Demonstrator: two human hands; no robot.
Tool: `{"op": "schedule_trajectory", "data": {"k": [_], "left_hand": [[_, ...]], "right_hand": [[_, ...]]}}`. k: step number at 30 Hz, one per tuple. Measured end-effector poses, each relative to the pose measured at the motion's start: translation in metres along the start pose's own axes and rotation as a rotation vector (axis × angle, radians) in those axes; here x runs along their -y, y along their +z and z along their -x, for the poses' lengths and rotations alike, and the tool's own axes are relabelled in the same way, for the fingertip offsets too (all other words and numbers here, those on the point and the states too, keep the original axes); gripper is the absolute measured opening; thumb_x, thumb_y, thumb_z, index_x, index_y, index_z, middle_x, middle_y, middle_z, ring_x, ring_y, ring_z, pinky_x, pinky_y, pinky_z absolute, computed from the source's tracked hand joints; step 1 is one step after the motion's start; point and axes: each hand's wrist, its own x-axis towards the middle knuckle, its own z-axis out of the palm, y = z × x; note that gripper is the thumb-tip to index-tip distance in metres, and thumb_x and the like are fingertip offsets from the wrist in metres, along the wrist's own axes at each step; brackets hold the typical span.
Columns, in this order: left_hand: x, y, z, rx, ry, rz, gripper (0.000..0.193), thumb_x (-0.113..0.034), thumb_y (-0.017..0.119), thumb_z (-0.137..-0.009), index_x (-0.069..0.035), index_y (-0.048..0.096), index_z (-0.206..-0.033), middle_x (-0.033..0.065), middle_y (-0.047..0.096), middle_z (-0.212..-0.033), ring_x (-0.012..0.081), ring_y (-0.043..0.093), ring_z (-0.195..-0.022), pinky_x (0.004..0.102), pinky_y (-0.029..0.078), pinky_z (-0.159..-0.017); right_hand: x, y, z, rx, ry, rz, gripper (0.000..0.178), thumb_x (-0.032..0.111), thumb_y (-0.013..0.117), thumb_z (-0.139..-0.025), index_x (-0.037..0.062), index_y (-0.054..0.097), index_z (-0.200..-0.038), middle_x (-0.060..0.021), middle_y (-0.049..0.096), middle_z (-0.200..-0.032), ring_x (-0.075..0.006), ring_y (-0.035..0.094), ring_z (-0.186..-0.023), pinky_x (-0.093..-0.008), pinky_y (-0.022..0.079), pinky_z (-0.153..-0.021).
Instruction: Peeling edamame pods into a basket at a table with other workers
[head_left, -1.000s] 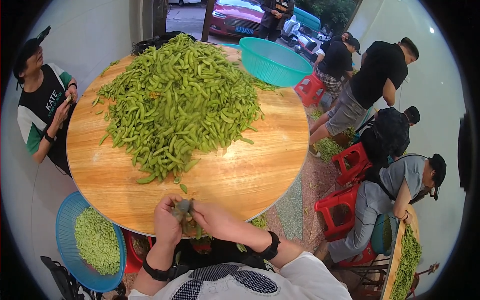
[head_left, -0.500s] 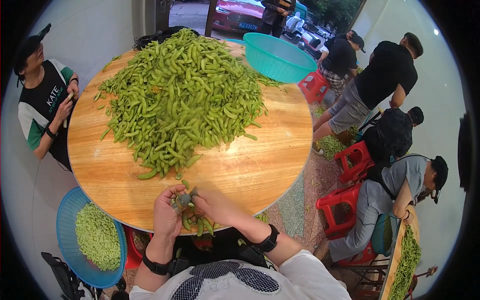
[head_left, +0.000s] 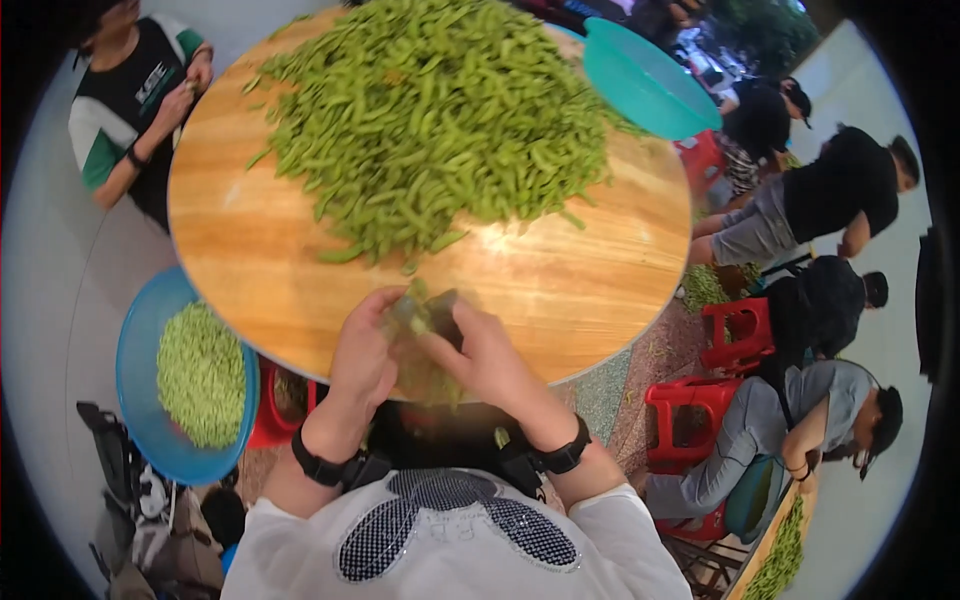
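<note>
My left hand (head_left: 364, 342) and my right hand (head_left: 482, 352) meet over the near edge of the round wooden table. Closed fingertips pinch a green soybean pod (head_left: 418, 318) between them, blurred by motion. Something grey covers the tips of my fingers. Below the fingers, smeared green shapes show; I cannot make out whether they are pods lying on the table. Just beyond my hands rises a large heap of green soybean pods (head_left: 440, 130).
A blue basin (head_left: 128, 375) of shelled beans stands left of the wooden table (head_left: 250, 300). A turquoise basket (head_left: 650, 90) sits at the far right edge. One person (head_left: 140, 110) stands at left; several others work at right near red stools (head_left: 685, 420).
The whole view has shifted, so the table and heap sit higher and further right. My hands stay together at the near edge, now more blurred.
</note>
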Motion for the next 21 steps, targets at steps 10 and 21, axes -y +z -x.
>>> {"op": "schedule_trajectory", "data": {"k": [10, 21], "left_hand": [[0.005, 0.0, 0.008, 0.021, -0.088, -0.077, 0.028, -0.001, 0.043, -0.088, -0.013, 0.049, -0.112, -0.0009, 0.054, -0.102, 0.0106, 0.055, -0.088, 0.0231, 0.048, -0.063], [0.004, 0.001, -0.001, -0.052, -0.076, 0.16, 0.021, 0.005, 0.045, -0.086, -0.009, 0.053, -0.1, 0.0004, 0.058, -0.085, 0.0096, 0.057, -0.071, 0.0212, 0.047, -0.054]], "right_hand": [[0.007, 0.019, 0.003, 0.025, -0.1, 0.378, 0.018, 0.012, 0.059, -0.082, 0.001, 0.048, -0.09, -0.0198, 0.058, -0.069, -0.0391, 0.058, -0.062, -0.0443, 0.046, -0.054], [0.012, 0.032, -0.001, 0.013, -0.044, 0.405, 0.017, 0.011, 0.062, -0.082, 0.0012, 0.05, -0.087, -0.0189, 0.058, -0.069, -0.0384, 0.058, -0.061, -0.0418, 0.045, -0.051]]}}
